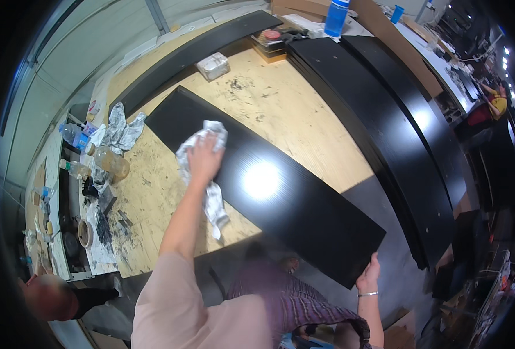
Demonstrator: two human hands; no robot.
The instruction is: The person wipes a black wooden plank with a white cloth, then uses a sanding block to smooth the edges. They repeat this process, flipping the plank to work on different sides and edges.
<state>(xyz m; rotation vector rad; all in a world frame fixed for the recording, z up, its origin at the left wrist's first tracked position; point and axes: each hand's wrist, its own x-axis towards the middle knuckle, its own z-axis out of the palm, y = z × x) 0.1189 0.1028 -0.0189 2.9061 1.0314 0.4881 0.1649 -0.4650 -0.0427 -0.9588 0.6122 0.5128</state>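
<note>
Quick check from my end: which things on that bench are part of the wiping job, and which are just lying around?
In use:
- left hand pressing white rag
- black board being wiped
- right hand gripping the board's near corner

Lying about:
- blue bottle
- amber jar
- crumpled cloths
- stacked black boards

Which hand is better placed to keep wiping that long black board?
The left hand, probably: it presses the crumpled white cloth flat on the long glossy black wooden board, near its far half. The right hand only holds the board's near corner, with no cloth.
</note>
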